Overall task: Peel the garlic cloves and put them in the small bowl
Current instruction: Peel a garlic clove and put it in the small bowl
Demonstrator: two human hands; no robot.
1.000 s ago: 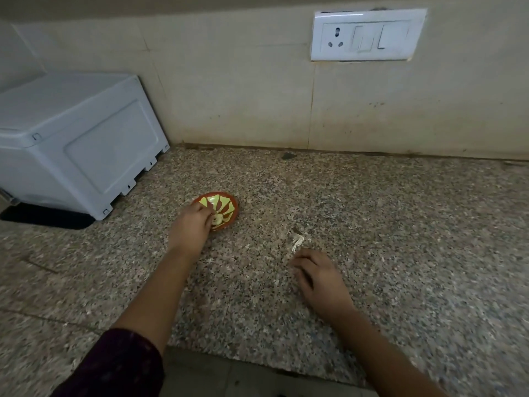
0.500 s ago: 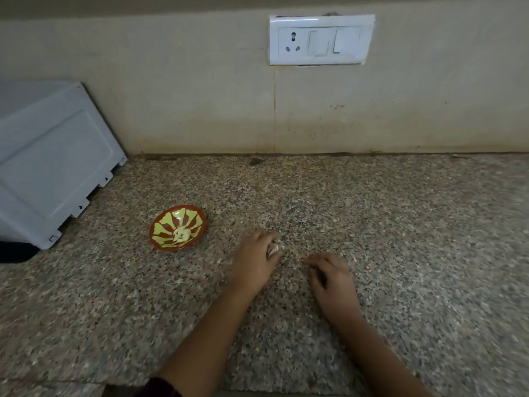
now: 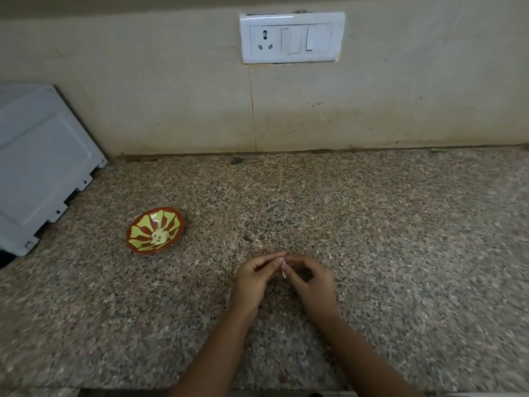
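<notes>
The small bowl (image 3: 136, 231), red-brown with a yellow-green petal pattern, sits on the granite counter at the left and holds pale peeled garlic cloves (image 3: 159, 236). My left hand (image 3: 254, 279) and my right hand (image 3: 310, 279) meet fingertip to fingertip just above the counter, right of the bowl. Between their fingertips they pinch a small garlic piece (image 3: 284, 273), a whitish sliver mostly hidden by the fingers. I cannot tell whether it is a clove or only skin.
A white appliance (image 3: 43, 164) stands at the far left against the tiled wall. A white socket and switch plate (image 3: 292, 37) is on the wall above. The speckled granite counter (image 3: 400, 239) stretches to the right; its front edge runs along the bottom.
My left hand left the bowl, moved right across the counter and picked up a garlic piece. Both hands now meet and pinch it together. The view shifted right.
</notes>
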